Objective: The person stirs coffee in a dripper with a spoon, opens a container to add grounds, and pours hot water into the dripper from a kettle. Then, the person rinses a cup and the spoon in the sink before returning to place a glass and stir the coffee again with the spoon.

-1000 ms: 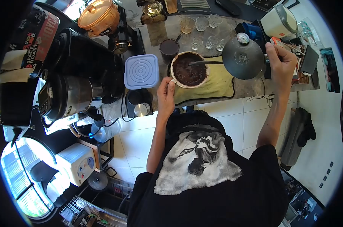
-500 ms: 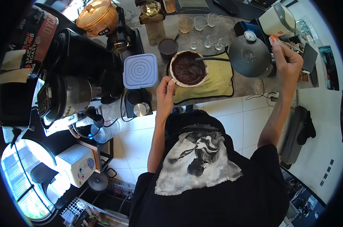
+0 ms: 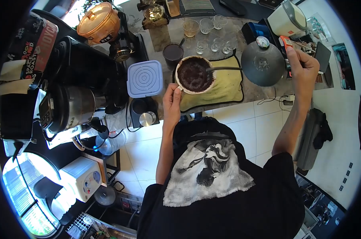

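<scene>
The left hand point(image 3: 172, 105) has its grip closed on the handle of the pale cup point(image 3: 212, 83), between seven and eight o'clock on its rim. Dark, wet-looking contents point(image 3: 191, 75) already fill much of it. From three o'clock, a spout point(image 3: 228, 68) reaches over them; pouring seems unfinished, though no stream can be made out. The kettle point(image 3: 262, 63) is not yet set aside: the right hand point(image 3: 303, 65), at its three o'clock, grips its mostly hidden handle.
</scene>
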A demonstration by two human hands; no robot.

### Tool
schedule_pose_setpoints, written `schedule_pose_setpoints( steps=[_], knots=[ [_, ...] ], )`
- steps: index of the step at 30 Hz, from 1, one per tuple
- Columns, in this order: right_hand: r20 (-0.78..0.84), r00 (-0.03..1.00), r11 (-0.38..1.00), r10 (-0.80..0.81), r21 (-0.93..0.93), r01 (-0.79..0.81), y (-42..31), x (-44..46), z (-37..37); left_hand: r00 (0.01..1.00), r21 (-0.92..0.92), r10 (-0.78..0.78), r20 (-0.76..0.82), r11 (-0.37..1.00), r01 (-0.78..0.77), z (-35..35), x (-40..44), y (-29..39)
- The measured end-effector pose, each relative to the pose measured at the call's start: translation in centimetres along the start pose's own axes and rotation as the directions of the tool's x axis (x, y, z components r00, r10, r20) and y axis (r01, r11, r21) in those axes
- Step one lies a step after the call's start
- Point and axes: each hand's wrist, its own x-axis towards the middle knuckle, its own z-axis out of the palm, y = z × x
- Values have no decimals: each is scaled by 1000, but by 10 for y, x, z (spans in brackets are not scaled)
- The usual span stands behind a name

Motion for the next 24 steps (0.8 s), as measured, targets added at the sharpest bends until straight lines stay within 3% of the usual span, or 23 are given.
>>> schedule_pose_setpoints(
  steps=[7, 16, 24],
  knots=[
    [6, 996, 995, -89, 51, 89, 5, 7, 20, 999, 20, 41, -6, 999, -41, -2, 2, -9],
    [24, 999, 999, 42, 21, -42, 0, -3, 3, 998, 41, 42, -48, 998, -40, -2, 1, -14],
    [-10, 1000, 999, -23, 30, 23, 9, 4, 11, 994, 68, 69, -84, 996, -63, 0, 0, -14]
  ],
)
